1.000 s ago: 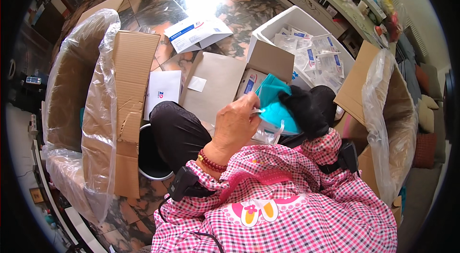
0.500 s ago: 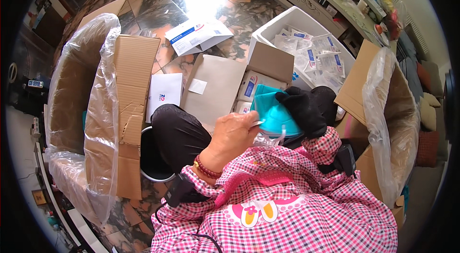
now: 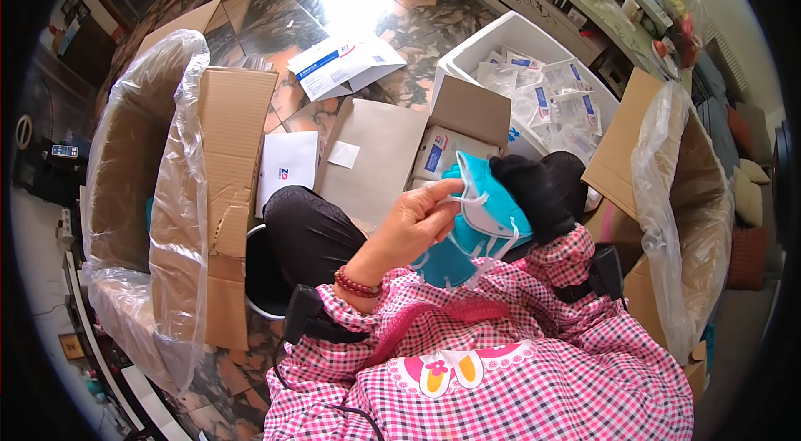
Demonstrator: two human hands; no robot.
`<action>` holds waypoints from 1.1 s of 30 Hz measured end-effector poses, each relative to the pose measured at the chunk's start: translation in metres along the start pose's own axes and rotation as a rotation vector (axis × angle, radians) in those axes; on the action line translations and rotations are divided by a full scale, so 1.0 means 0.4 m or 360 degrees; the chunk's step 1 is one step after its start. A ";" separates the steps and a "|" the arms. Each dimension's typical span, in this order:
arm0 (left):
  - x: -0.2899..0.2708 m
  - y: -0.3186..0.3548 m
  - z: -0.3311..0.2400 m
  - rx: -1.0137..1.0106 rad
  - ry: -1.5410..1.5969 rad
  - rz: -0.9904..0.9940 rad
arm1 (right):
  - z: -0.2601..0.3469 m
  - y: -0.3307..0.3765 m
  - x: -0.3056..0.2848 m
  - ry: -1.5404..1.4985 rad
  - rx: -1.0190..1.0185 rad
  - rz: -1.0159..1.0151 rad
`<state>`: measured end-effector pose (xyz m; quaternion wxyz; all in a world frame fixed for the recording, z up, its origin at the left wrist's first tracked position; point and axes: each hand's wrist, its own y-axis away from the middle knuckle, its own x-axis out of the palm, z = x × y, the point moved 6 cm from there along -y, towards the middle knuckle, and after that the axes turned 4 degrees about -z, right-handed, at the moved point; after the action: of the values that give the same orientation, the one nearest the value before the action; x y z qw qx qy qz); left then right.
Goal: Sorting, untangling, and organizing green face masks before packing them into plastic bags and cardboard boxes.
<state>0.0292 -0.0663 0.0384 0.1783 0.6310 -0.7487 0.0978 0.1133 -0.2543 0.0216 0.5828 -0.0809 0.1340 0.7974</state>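
Note:
My left hand [image 3: 415,222], bare with a red bead bracelet at the wrist, pinches a white elastic ear loop [image 3: 467,197] of a teal face mask. A small stack of teal masks [image 3: 492,211] sits in front of my chest, and more white loops hang from its lower edge. My right hand [image 3: 538,186], in a black glove, grips the stack from the right side. Both hands meet just above my pink checked sleeves.
A tall cardboard box lined with clear plastic [image 3: 179,191] stands at my left, and another [image 3: 680,182] at my right. Ahead are a white foam bin of packaged masks [image 3: 467,49], a small open carton [image 3: 467,111], white envelopes [image 3: 342,65] and a black bucket [image 3: 260,278].
My left hand dipped slightly, then rose again, and its fingers now pull the white loop out from the masks. The gloved right hand stayed on the stack.

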 end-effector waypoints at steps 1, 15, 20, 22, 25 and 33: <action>-0.012 0.000 -0.009 -0.0027 -0.0265 0.0025 | 0.003 -0.007 -0.021 -0.0040 0.0040 -0.0021; -0.172 -0.032 0.206 0.0124 -0.2012 -0.0386 | 0.026 0.007 -0.083 0.0867 -0.1021 -0.0025; -0.158 -0.040 0.272 -0.0127 -0.2428 -0.0484 | 0.069 0.085 0.011 0.0742 -0.0233 0.0503; -0.157 -0.029 0.276 -0.0187 -0.2304 -0.0364 | 0.066 0.137 0.061 0.0820 -0.0342 0.0806; -0.150 -0.024 0.241 0.0028 -0.2078 -0.0431 | 0.053 0.200 0.110 0.0775 -0.0262 0.1155; -0.042 -0.064 0.004 0.0466 -0.1419 -0.0235 | 0.198 0.086 0.065 0.0691 -0.1183 0.0345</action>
<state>0.0563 -0.0561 0.0284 -0.2449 0.6814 -0.6837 -0.0910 0.0748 -0.2162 0.0937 0.3856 -0.4360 -0.0347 0.8124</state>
